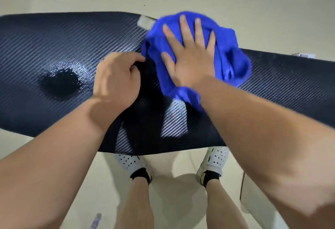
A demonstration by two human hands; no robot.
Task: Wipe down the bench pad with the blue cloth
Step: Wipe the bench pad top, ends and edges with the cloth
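Wiping is in hand: the right hand (190, 60), fingers spread flat, presses the blue cloth (230, 60) onto the bench pad (290, 83), far middle. The left hand (116, 80) rests curled just beside it (its hold, I cannot tell). The next move probably calls for a sweep left over the glossy dark patch (59, 81).

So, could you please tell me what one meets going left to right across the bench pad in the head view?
Dark glossy patch on the bench pad → left hand, curled, on the pad → right hand flat on the blue cloth → bare right end of the pad.
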